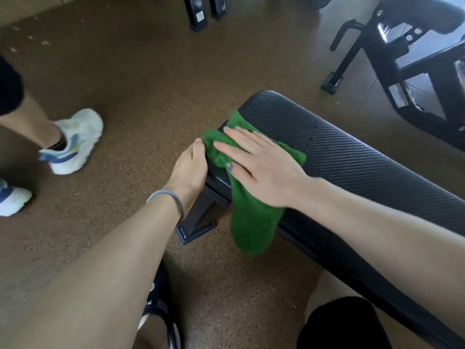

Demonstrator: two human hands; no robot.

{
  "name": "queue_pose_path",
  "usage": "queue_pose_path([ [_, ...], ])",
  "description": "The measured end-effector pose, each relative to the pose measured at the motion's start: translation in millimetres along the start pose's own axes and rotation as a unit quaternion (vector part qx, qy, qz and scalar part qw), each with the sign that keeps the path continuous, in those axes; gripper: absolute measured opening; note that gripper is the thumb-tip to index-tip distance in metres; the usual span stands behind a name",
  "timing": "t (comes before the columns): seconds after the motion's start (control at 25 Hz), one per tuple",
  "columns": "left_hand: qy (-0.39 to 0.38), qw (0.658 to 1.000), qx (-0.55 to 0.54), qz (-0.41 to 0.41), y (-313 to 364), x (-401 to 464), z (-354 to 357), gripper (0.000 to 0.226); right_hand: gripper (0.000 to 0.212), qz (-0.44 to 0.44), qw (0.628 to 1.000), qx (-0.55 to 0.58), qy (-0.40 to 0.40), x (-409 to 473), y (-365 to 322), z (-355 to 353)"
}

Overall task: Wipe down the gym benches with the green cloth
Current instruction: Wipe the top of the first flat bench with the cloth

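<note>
The brown speckled floor (141,79) fills most of the view and lies bare between the near bench and the far equipment. The counter (364,159), a black padded gym bench with a ribbed cover, runs from the middle of the view down to the right, where the picture's edge cuts it off; only its near rounded end and one black frame foot (193,230) show, the rest of the frame being hidden beneath the pad and the arms. A second black bench frame (402,59) stands at the upper right, partly cut off and blurred, well apart from the counter across a strip of floor. Two dark equipment feet (205,13) reach in from the top edge. At the left, another person's leg and white sneaker (73,142) stand on the floor, well apart from the counter, and a second shoe (12,197) is cut by the left edge. The green cloth (251,210) lies over the counter's near end, one part hanging down past the side edge. The right hand (259,167) presses flat on the cloth with straight fingers. The left hand (191,165) is at the counter's end, touching the cloth's bunched corner; its fingers are hidden, so its grip cannot be told. A grey wristband (168,197) circles the left wrist.
</note>
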State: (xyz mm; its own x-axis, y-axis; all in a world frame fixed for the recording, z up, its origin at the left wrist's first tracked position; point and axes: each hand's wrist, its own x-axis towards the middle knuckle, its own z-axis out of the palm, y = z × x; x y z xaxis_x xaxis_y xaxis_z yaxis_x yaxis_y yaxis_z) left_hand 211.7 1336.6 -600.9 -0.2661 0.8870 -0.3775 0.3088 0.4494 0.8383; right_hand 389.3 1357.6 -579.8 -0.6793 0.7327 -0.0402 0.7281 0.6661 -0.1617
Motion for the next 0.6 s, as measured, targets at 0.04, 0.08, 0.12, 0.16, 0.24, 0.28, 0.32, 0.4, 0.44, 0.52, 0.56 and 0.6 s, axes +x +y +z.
queue_pose_path([
  [0.04, 0.004, 1.0, 0.01, 0.001, 1, 1, 0, 0.055, 0.053, 0.014, 1.0, 0.002, 0.006, 23, 7, -1],
  [0.08, 0.007, 1.0, 0.016, 0.001, 2, 0, 2, 0.055, 0.051, 0.032, 0.999, 0.001, 0.01, 43, 16, -2],
  [0.12, 0.009, 1.0, 0.022, 0.004, 2, 0, 2, 0.054, 0.05, 0.055, 0.998, -0.001, 0.013, 63, 25, -4],
  [0.16, 0.013, 0.999, 0.03, 0.005, 2, -1, 4, 0.054, 0.049, 0.081, 0.997, -0.004, 0.017, 79, 34, -5],
  [0.24, 0.024, 0.999, 0.038, 0.003, 2, -3, 6, 0.055, 0.049, 0.13, 0.991, -0.009, 0.026, 97, 39, -8],
  [0.28, 0.028, 0.999, 0.04, 0.001, 2, -3, 6, 0.055, 0.05, 0.148, 0.989, -0.001, 0.032, 96, 35, -8],
  [0.32, 0.032, 0.999, 0.042, 0.0, 2, -2, 7, 0.055, 0.051, 0.153, 0.987, 0.011, 0.037, 86, 28, -6],
  [0.4, 0.035, 0.998, 0.055, 0.001, 1, -2, 5, 0.055, 0.053, 0.129, 0.99, 0.023, 0.045, 43, 6, -2],
  [0.44, 0.032, 0.997, 0.064, 0.002, 2, -2, 5, 0.055, 0.054, 0.108, 0.993, 0.018, 0.05, 14, -7, 3],
  [0.52, 0.032, 0.996, 0.078, 0.004, 6, -3, 4, 0.053, 0.055, 0.072, 0.996, 0.015, 0.047, -33, -21, 9],
  [0.56, 0.034, 0.996, 0.083, 0.008, 8, -4, 5, 0.052, 0.054, 0.06, 0.997, 0.018, 0.044, -40, -18, 9],
  [0.6, 0.037, 0.995, 0.09, 0.01, 10, -4, 7, 0.05, 0.053, 0.047, 0.998, 0.018, 0.04, -36, -9, 7],
])
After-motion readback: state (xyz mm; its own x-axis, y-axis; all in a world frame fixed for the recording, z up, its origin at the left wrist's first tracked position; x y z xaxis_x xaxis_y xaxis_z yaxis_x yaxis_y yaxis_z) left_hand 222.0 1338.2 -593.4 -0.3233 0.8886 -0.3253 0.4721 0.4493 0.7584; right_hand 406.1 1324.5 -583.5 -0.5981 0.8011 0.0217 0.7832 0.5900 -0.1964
